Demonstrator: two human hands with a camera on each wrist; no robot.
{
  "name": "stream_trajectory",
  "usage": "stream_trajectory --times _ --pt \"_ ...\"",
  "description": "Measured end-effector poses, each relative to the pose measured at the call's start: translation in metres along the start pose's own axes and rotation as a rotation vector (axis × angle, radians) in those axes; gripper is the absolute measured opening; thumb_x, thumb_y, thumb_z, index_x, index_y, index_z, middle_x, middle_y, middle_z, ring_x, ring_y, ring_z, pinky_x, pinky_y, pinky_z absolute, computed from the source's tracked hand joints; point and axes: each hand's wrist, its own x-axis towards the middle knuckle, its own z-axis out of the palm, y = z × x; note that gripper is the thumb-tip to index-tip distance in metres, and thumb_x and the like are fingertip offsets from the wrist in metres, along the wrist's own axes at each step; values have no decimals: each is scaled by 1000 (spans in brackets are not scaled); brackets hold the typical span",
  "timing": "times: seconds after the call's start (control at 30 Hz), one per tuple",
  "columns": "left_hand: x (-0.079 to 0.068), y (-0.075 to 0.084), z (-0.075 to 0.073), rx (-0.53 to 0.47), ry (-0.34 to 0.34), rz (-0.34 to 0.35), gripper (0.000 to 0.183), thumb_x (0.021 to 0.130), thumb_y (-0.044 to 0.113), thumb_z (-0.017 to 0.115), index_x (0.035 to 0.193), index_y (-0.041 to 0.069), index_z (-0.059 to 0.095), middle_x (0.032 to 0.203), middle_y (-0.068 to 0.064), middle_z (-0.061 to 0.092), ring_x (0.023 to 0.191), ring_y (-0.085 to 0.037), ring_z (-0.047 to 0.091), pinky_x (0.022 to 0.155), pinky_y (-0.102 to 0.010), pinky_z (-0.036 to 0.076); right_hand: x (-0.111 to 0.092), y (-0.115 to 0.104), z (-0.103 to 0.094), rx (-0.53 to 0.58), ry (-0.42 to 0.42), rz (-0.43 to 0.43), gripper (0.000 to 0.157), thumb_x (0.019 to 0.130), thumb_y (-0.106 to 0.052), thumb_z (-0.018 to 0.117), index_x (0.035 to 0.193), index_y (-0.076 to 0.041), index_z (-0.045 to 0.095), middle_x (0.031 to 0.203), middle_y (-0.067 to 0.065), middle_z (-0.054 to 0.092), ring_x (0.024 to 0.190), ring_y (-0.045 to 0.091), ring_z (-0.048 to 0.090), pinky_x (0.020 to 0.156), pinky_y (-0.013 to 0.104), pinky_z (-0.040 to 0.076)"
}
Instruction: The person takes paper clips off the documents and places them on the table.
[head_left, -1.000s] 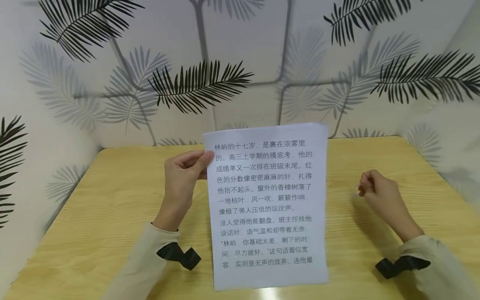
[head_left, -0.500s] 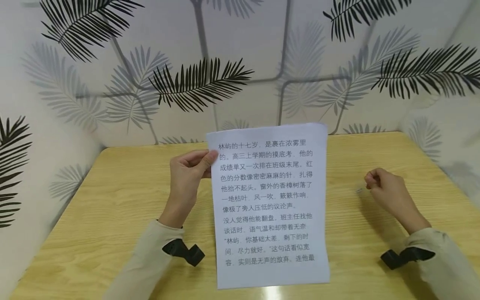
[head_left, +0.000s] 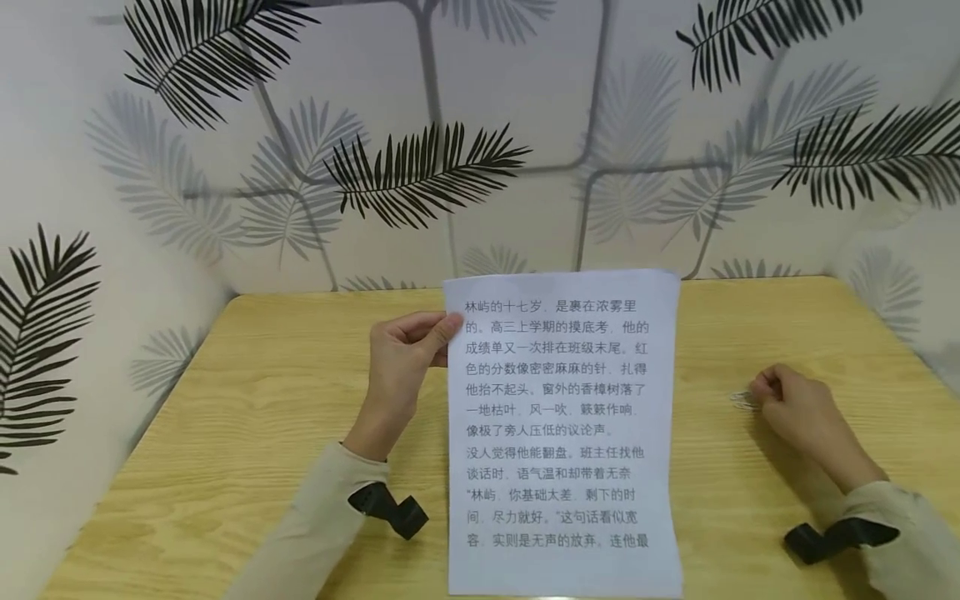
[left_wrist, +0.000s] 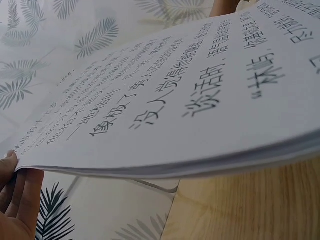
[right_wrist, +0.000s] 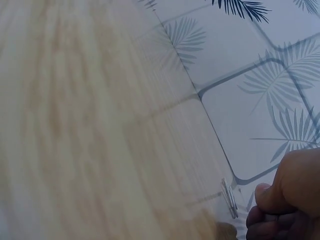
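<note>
My left hand (head_left: 397, 367) pinches the upper left edge of a stack of printed paper (head_left: 562, 575), thumb in front and fingers behind. The stack stands upright, its text facing me. In the left wrist view, the edge of the paper (left_wrist: 120, 155) shows several sheets lying together, with the left fingers (left_wrist: 22, 195) at its corner. To the right of the paper, my right hand (head_left: 802, 417) is curled above the table, holding thin silver paper clips (head_left: 742, 401) at its fingertips. The clips (right_wrist: 229, 198) poke out beside the right thumb in its wrist view; their exact number is unclear.
A light wooden table (head_left: 247, 400) spreads beneath both hands. Behind it rises a wall (head_left: 510, 217) with a leaf pattern. Black straps with small camera blocks sit on both wrists (head_left: 390, 508).
The head view has shifted, so everything sits further right and slightly lower. Both hands keep their grips, and the paper and right hand have come down a little. The clips show more clearly.
</note>
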Motion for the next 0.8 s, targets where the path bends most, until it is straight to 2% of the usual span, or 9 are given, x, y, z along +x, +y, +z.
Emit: stream_trajectory --times 0.1,0.2,0.3,0.37,0.4,0.47,0.57,0.67,0.8 --pt "1 -3 2 10 2 -7 18 88 4 71 97 -11 70 77 -9 73 55 -15 65 58 -28 59 0 -1 -4 14 37 -13 16 97 -7 51 94 7 57 80 16 62 69 21 55 56 28 43" --pt "2 -4 3 17 19 -31 18 87 4 71 98 -10 71 78 -10 73 55 -14 65 57 -27 59 -1 -12 -9 153 28 -43 23 102 -15 48 100 5 58 84 13 64 71 21 59 55 24 45" --pt "3 -8 2 17 35 -60 19 87 5 71 99 -10 71 79 -11 73 56 -15 66 57 -27 59 -3 -38 -12 421 -65 -143 28 106 -18 40 107 4 58 92 4 66 74 17 63 57 22 50" --pt "5 -8 2 12 43 -67 20 87 5 71 100 -10 70 80 -11 73 58 -15 67 58 -27 59 -4 -60 -12 589 -149 -218 30 107 -15 35 111 5 57 96 -1 66 76 15 64 61 26 54" --pt "6 -8 2 7 47 -68 20 87 5 72 100 -10 70 80 -11 73 59 -15 67 58 -27 59 -4 -70 -12 648 -194 -257 30 107 -11 34 115 8 56 100 -2 66 80 15 65 64 26 55" --pt "8 -8 2 -3 52 -65 20 87 5 71 100 -11 70 81 -11 73 60 -15 68 58 -27 59 -7 -89 -10 709 -270 -279 29 106 -10 37 120 9 54 104 -3 66 84 15 67 69 28 57" --pt "10 -5 3 -6 44 -59 21 88 5 71 101 -11 70 82 -12 73 61 -16 69 59 -28 59 -10 -107 -6 718 -313 -253 31 103 -9 46 126 12 51 104 -5 68 85 15 67 70 29 58" --pt "12 -3 5 -1 24 -68 22 89 7 70 103 -10 69 84 -13 73 63 -16 69 60 -28 59 -12 -114 -3 712 -301 -195 35 100 -9 53 129 11 51 100 -3 70 83 15 68 68 29 58" --pt "13 -5 5 51 -21 -151 25 93 13 66 106 -8 69 87 -13 73 69 -16 69 62 -26 59 -12 -116 2 724 -268 -92 35 99 -12 57 125 10 53 96 3 73 78 17 70 65 29 59"
